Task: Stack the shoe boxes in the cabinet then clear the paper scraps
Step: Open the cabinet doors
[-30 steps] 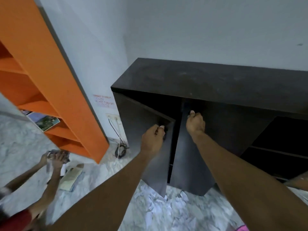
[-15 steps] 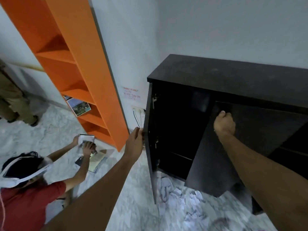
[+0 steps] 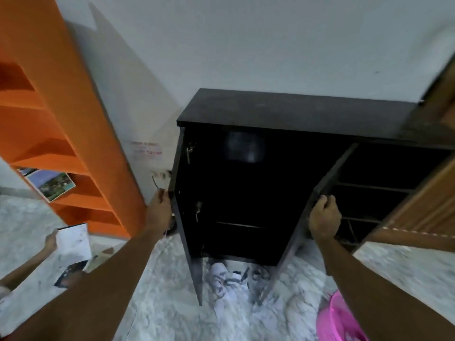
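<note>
Fingers [image 3: 324, 202] grip door edges; cabinet [image 3: 295, 112] interior dark.

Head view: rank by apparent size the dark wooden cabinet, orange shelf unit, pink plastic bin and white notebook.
1. Dark wooden cabinet
2. Orange shelf unit, cropped, so unsure against the cabinet
3. Pink plastic bin, cropped and near the camera; unsure against the white notebook

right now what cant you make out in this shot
- Inside of the cabinet, head view: too dark to tell what it holds.
- Red wall note: blurred, unreadable.
- Pink tub: cut off by the bottom edge.
- Paper scraps: partly behind the left door.
- Shoe boxes: none in view.
</note>
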Demonstrator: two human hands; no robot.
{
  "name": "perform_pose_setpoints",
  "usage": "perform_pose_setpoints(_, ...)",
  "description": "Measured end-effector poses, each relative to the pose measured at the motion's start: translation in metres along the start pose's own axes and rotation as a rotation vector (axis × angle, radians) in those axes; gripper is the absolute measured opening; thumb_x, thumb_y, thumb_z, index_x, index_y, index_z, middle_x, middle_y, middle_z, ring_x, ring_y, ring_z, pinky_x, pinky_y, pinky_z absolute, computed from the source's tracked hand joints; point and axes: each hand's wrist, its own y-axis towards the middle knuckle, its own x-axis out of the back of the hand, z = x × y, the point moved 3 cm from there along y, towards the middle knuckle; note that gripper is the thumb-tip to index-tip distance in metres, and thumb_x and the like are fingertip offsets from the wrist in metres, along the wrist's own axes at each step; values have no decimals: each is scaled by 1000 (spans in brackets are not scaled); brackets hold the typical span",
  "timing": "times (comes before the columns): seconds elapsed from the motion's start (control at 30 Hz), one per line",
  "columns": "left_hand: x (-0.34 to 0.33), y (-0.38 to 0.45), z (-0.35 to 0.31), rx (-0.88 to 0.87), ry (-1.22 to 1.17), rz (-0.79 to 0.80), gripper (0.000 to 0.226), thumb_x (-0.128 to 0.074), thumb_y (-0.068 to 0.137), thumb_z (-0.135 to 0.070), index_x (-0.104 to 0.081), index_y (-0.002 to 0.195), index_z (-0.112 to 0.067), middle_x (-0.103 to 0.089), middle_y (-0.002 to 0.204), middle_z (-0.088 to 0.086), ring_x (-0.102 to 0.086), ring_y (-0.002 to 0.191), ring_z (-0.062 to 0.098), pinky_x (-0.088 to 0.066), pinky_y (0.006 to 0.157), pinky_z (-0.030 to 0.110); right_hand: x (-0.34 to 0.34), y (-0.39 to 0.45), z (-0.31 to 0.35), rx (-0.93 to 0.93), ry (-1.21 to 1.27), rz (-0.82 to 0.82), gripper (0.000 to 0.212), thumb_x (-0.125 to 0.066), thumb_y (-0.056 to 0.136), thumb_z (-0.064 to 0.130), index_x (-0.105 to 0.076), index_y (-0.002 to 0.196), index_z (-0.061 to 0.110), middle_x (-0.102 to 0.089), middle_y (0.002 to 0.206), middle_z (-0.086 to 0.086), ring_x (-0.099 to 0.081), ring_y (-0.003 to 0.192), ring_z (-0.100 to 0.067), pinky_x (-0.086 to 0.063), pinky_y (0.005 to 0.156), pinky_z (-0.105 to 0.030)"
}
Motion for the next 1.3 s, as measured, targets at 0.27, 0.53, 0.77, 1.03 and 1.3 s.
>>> perform_pose_setpoints(0.27, -5, 6, 4, -52, 139, 30, 29, -33, 110, -26, -56, 118, -10, -64, 107, 26, -64, 95, 45, -50, 76, 51, 103, -11, -36, -122, 140, -180, 46, -31, 113, 35, -52, 132, -1, -58, 119, -20, -55, 124, -40, -39, 95, -38)
perform_pose_setpoints(0.53, 4, -30, -24, 23, 178, 8, 45, -27, 113, -25, -41, 151, -4, -48, 152, 25, -46, 138, 45, -37, 110, 47, 116, -39, -66, -186, 150, -274, 54, -44, 105, 49, -53, 145, 14, -59, 143, -21, -53, 135, -40, -39, 111, -46)
perform_pose_setpoints(0.77, 35, -29, -23, 42, 72, -36, 58, -19, 112, -45, -48, 146, -8, -52, 145, 28, -51, 133, 44, -39, 108, 47, 98, -75, -64, -147, 12, -397, 50, -51, 87, 34, -54, 128, 6, -62, 122, -32, -59, 116, -49, -45, 94, -49)
perform_pose_setpoints(1.03, 56, -46, -42, -667, 229, -391, 32, -54, 96, -31, -60, 116, -7, -52, 122, 20, -49, 114, 32, -42, 95, 37, 62, -84, -39, 79, -107, -221, 22, -55, 98, 20, -63, 117, 13, -66, 117, -15, -65, 105, -32, -47, 85, -37)
perform_pose_setpoints(1.3, -40, -93, -73, -899, 216, 189, 25, -64, 93, -16, -60, 117, -22, -55, 109, -7, -58, 102, 9, -48, 88, 25, 46, -77, -18, 136, -46, -168, 16, -57, 97, 17, -63, 112, 16, -64, 111, -6, -65, 94, -22, -48, 81, -33)
